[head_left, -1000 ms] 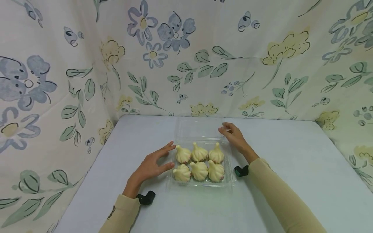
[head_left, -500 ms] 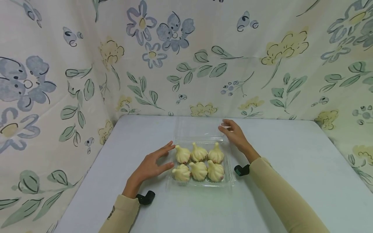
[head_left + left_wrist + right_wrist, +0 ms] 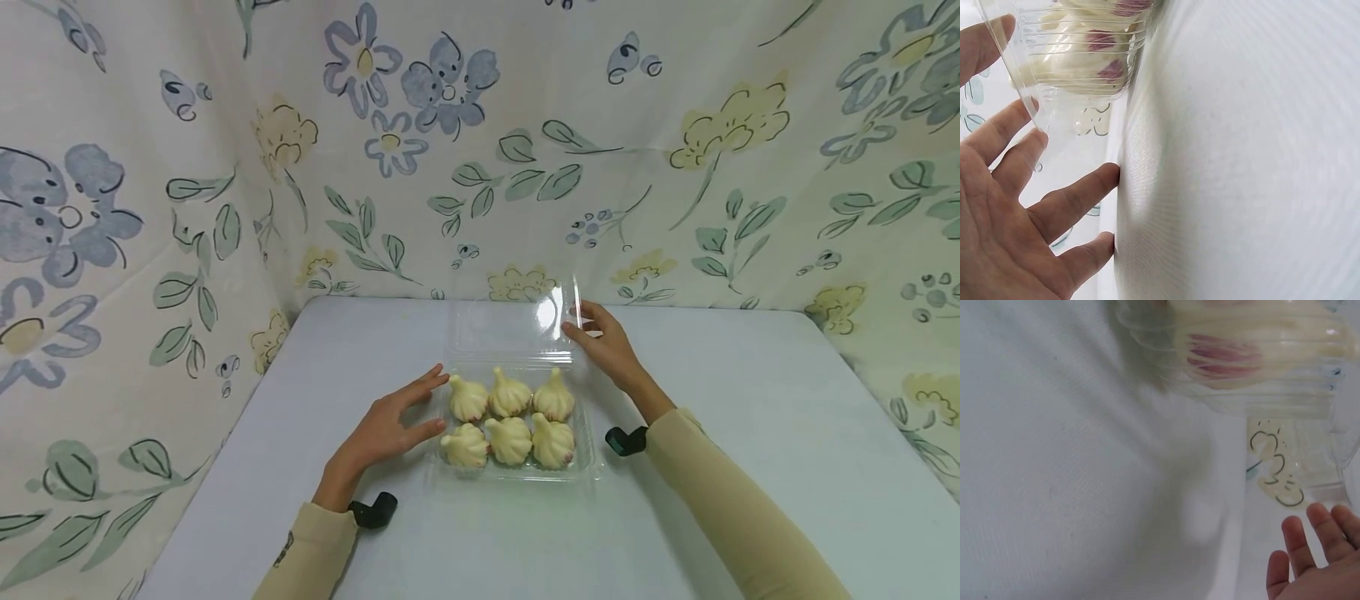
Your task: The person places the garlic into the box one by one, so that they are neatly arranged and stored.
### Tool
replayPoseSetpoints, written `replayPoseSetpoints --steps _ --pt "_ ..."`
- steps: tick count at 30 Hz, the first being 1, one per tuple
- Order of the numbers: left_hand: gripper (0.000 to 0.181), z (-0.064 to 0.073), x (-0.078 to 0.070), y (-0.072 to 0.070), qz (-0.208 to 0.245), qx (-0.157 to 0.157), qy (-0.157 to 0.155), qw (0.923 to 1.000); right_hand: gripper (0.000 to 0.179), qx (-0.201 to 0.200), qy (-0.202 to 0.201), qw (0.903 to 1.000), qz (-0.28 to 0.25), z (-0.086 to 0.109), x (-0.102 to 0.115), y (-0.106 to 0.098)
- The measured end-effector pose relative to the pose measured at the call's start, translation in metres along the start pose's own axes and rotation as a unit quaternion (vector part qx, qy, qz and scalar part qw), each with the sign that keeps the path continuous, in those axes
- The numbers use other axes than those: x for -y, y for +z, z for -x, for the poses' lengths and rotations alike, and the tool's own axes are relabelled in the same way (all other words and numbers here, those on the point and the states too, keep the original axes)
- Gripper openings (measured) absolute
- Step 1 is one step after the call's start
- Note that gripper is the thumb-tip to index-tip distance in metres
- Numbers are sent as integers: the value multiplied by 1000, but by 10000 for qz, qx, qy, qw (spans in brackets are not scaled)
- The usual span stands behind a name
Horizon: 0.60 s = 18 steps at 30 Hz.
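Note:
A clear plastic clamshell container (image 3: 517, 473) holds several garlic bulbs (image 3: 511, 441) in two rows. Its transparent lid (image 3: 506, 325) stands tilted up at the far side, with a bright glare on it. My left hand (image 3: 390, 423) is spread at the container's left side, fingertips at its rim; in the left wrist view, two lower fingers touch the table. At the lid's right edge, my right hand (image 3: 606, 346) pinches the plastic between thumb and fingers. The right wrist view shows some of its fingers (image 3: 1297, 547) fairly straight, with the thumb out of view.
The container sits on a white table (image 3: 735, 400). A floral curtain (image 3: 480, 167) hangs behind the table and along its left side. A black wrist device (image 3: 375, 510) is at the left wrist, and another black device (image 3: 626, 441) is at the right wrist.
The lid has tilted up from lying nearly flat at the back. My right hand has moved slightly up with it. The left hand stays at the container's side.

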<state>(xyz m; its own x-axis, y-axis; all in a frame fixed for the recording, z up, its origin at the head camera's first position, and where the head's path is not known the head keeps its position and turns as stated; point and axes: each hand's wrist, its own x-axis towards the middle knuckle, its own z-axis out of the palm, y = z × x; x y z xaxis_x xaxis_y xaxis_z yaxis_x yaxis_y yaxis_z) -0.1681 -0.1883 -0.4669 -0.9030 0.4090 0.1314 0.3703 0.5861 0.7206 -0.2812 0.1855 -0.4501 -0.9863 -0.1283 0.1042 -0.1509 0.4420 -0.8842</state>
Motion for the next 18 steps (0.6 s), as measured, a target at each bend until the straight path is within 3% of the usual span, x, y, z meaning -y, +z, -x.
replayPoseSetpoints --steps 18 --pt "68 1 1 1 -82 -32 37 10000 59 -208 -743 9970 -7 18 17 -8"
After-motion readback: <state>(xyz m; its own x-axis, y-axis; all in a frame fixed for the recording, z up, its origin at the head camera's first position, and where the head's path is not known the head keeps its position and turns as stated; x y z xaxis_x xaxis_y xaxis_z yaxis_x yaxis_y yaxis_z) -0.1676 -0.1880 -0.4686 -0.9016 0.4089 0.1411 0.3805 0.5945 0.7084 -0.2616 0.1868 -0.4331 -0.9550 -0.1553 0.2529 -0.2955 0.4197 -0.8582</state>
